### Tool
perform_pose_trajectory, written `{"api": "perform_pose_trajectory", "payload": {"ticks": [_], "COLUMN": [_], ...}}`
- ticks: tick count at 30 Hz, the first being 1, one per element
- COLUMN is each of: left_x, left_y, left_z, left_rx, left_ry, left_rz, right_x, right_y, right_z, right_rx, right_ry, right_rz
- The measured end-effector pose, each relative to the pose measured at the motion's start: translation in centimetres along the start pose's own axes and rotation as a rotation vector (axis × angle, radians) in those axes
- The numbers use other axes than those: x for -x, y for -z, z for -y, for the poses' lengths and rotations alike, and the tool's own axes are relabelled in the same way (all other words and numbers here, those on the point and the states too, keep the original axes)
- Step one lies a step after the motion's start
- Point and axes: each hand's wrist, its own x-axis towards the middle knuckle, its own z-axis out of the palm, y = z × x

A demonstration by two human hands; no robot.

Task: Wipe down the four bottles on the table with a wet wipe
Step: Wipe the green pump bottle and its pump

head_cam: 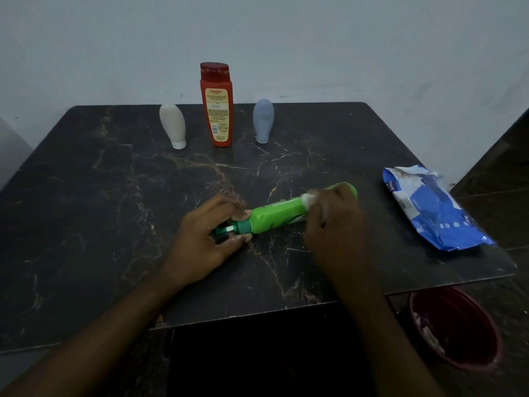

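Note:
A green pump bottle [274, 216] lies on its side in the middle of the dark marble table [114, 196]. My left hand [206, 239] grips its pump end and neck. My right hand [329, 222], blurred, wraps over the bottle's body and holds a white wet wipe [310, 198] against it. At the back stand three bottles: a white one [173, 126] on its cap, a tall red one [216, 106], and a pale blue one [263, 120] on its cap.
A blue and white wet-wipe pack [432, 207] lies at the table's right edge. A dark red bin [455, 328] with white scraps inside sits on the floor below the right front corner. A pale wall rises behind the table.

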Motion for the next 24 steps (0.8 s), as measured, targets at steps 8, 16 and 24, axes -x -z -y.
{"api": "perform_pose_trajectory", "payload": {"ticks": [8, 16, 24], "left_x": [0.1, -0.1, -0.4], "left_y": [0.0, 0.0, 0.0], "left_z": [0.1, 0.5, 0.6], "left_rx": [0.005, 0.035, 0.144], "left_ry": [0.001, 0.064, 0.281], "left_rz": [0.007, 0.029, 0.052], "right_x": [-0.3, -1.8, -1.5], "right_y": [1.1, 2.7, 2.8], "right_z": [-2.7, -7.5, -7.4], "right_rx": [-0.028, 0.014, -0.004], "right_ry": [-0.002, -0.131, -0.140], "right_rz": [-0.022, -0.082, -0.047]}}
